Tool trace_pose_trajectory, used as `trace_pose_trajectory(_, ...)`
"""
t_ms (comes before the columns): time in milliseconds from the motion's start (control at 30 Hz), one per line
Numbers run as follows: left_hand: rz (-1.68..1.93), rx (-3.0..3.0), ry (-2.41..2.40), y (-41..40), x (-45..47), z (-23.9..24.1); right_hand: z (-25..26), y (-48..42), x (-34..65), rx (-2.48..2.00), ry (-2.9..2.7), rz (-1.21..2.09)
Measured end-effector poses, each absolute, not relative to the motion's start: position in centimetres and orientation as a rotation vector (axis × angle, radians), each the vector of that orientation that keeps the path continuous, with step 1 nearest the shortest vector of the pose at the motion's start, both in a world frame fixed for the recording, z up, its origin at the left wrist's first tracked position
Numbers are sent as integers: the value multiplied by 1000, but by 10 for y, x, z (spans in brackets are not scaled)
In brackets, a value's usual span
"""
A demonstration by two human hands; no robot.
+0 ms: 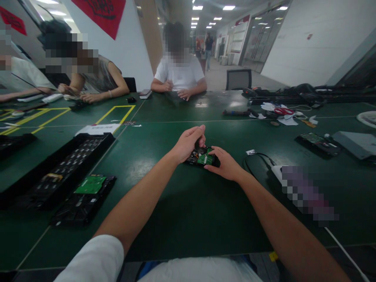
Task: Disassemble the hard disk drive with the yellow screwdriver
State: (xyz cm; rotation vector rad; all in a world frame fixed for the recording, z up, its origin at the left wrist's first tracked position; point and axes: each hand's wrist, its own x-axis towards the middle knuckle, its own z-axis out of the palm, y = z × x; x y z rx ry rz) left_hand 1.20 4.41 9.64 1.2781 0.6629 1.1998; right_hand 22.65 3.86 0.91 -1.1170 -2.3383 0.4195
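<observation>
One drive (pixel 205 158) seemingly stretches lengthwise left to right, right hand (pixel 225 162) gripping its end, left hand (pixel 188 142) curled above.

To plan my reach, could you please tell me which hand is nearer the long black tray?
Left. The left hand is right of the tray, at the left end of the device; the right hand is farther right, at the device's right end.

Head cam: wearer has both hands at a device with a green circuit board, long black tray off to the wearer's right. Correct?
Not quite: the long black tray is on the wearer's left, as the head view shows. The rest stands: the left hand and right hand are both at a device with a green circuit board.
</observation>
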Motion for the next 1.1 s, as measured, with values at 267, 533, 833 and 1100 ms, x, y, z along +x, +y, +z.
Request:
trace_pose_trajectory(267, 1196, 1306, 668, 45, 11, 95, 8, 39, 226, -1122, -2335, 417)
trace_pose_trajectory(533, 1194, 1297, 654, 45, 11, 95, 9, 39, 226, -1113, -2352, 385)
trace_pose_trajectory(833, 1201, 1299, 667, 44, 13, 97, 9, 39, 226, -1119, -2343, 403)
trace_pose_trajectory(1100, 1237, 1303, 705, 45, 12, 93, 8, 38, 226, -1120, -2338, 402)
